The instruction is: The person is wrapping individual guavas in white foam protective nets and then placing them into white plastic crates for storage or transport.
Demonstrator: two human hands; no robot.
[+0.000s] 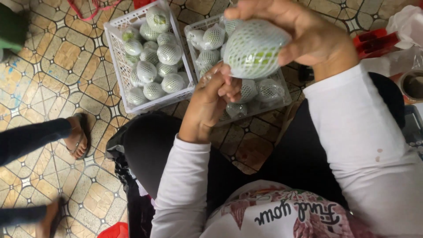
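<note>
My right hand (308, 35) grips a green fruit wrapped in a white foam net (253, 48), held up above my lap. My left hand (209, 103) is just below it, its fingers pinching the lower edge of the net. Under both hands stands a white plastic crate (286, 99) with several netted fruits. A second white crate (115, 53) to its left is filled with more netted fruits (158, 66).
Another person's sandalled foot (78, 136) and dark trouser leg reach in from the left on the patterned tile floor; a second foot (50, 218) is at lower left. A black plastic bag (128, 176) lies beside my knee. Red objects (374, 42) and a tape roll (412, 86) sit at right.
</note>
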